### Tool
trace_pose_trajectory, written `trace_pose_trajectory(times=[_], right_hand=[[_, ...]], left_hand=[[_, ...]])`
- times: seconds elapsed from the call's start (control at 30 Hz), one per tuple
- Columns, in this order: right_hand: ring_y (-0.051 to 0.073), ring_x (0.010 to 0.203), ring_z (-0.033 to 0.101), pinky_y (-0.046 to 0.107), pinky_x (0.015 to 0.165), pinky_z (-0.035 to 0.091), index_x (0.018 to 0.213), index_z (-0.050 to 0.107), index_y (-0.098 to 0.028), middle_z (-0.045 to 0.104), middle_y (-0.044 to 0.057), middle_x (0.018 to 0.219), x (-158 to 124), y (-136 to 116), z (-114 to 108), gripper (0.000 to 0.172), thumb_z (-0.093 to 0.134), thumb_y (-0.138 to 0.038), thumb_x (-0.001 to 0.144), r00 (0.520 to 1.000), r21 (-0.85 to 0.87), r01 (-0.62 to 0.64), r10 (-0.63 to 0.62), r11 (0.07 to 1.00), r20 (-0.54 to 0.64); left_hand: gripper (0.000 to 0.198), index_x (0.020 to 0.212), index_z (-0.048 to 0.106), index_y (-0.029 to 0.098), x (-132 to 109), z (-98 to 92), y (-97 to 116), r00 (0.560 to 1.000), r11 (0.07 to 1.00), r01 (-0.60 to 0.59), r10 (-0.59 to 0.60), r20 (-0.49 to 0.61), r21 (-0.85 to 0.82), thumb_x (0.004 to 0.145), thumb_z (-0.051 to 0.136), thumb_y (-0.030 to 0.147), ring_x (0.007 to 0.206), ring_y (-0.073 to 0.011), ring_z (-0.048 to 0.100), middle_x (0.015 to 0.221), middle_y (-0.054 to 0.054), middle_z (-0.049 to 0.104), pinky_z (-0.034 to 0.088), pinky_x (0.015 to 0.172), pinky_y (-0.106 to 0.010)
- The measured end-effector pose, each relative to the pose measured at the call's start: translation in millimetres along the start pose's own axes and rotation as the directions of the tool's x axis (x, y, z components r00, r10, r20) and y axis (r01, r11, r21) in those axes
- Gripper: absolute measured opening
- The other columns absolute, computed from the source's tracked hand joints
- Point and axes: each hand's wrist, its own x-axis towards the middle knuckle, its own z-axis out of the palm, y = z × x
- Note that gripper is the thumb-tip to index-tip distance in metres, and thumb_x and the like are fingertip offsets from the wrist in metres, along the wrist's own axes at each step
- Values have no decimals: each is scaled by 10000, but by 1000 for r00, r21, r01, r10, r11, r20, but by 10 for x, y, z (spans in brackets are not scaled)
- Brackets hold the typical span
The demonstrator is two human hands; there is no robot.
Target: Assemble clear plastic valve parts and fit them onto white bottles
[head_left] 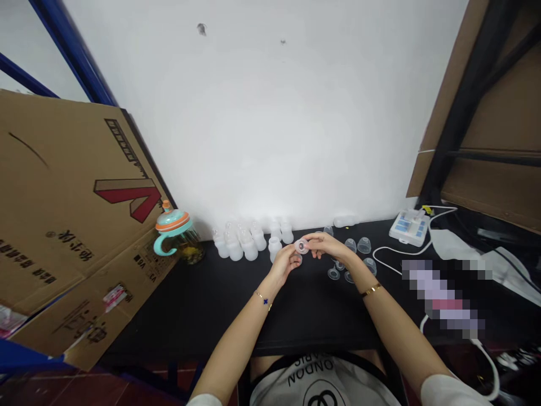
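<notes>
My left hand [284, 264] and my right hand [323, 245] meet above the table's middle. Pinched between their fingertips is a small round translucent bottle part [301, 246] with a dark centre; its exact kind is too small to make out. Just behind my left hand stands a white baby bottle [274, 246]. To its left is a group of white baby bottles [235, 246] with clear caps on top. Near my right wrist lie several clear bottle caps [364, 245] and clear nipples [333, 274], partly hidden by the forearm.
On the black table [198, 310], a pitcher [173, 232] with a turquoise lid stands at the left beside a large cardboard box [76, 203]. At the right are a white power strip [408, 226], its cable and a blurred-out purple item [439, 299]. A white wall [270, 124] closes the back.
</notes>
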Motion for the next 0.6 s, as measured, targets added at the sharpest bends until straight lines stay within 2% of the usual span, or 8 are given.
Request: trace_pose_trajectory(times=[0.4, 0.6], right_hand=[[108, 537, 613, 191, 476, 443, 1274, 689, -196, 716, 5, 710, -7, -15, 38, 573, 786, -421, 756, 1000, 61, 13, -14, 998, 20], [99, 505, 608, 176, 465, 449, 1270, 678, -177, 695, 0, 648, -3, -25, 57, 538, 749, -433, 802, 1000, 74, -30, 29, 997, 9]], left_hand=[[262, 989, 718, 124, 26, -14, -3, 999, 999, 37, -37, 36, -13, 832, 725, 335, 559, -58, 579, 891, -82, 730, 471, 516, -164], [290, 1028, 705, 135, 13, -5, -1, 999, 999, 37, -36, 28, -20, 828, 730, 343, 559, -58, 579, 893, -69, 728, 469, 518, -167]])
